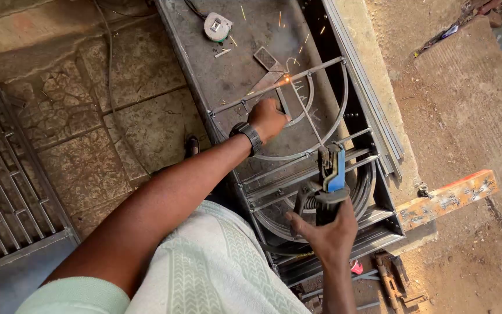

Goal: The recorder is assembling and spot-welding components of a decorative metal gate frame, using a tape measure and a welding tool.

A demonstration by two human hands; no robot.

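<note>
Two hands are busy on one metal frame (pixel 297 116). My right hand (pixel 329 229) has its grip shut tight around a welding holder (pixel 331 174), blue and black, with a thin rod (pixel 310 119) sticking out toward the far side. The tip of the rod touches a straight grey bar (pixel 274 87), and a bright orange spot with flying sparks (pixel 287 78) shows there. My left hand (pixel 268 119), with a dark watch (pixel 247 136) on the wrist, has its grip closed on a small upright piece just beside that spot, holding it against the bar.

I think the job is about half done. Curved rings (pixel 335 122) and straight bars already sit together in a square shape, so some joins look made. This join is being melted right now, and I cannot tell how many are left.

The frame lies on a flat steel tabletop (pixel 222 70), grey, scratched and dusty. A small flat mesh piece (pixel 267 58) lies far of the sparks, and a round tape measure (pixel 218 26) lies at the far end. Long pale strips (pixel 367 87) are stacked along the right edge. Near me, under the frame, dark hoops are coiled.

Left of the tabletop is cracked stone floor (pixel 88 145) and a ribbed metal grate (pixel 7 186). Right is sandy ground with an orange, paint-chipped bar (pixel 448 197).
</note>
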